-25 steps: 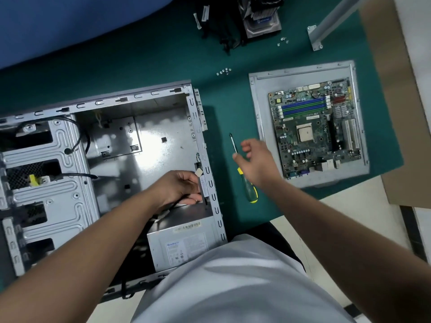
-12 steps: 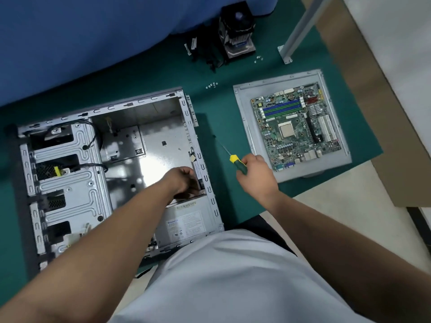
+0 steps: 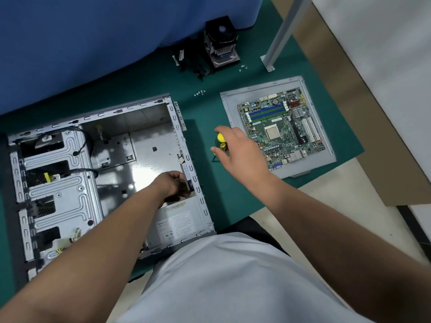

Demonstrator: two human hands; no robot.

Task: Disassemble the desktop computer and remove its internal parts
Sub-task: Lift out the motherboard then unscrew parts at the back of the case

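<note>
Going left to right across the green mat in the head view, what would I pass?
Open case → left hand inside the case at its right wall → screwdriver gripped by the right hand → motherboard on a grey panel.

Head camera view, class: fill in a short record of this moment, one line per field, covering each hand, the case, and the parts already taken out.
Left hand: inside the computer case, fingers curled by the right wall above the power supply; what it grips is hidden
Right hand: grips the yellow-handled screwdriver above the green mat
Removed parts: motherboard on a grey panel; cooler at the back
Loose screws: on the mat, between case and cooler
</note>
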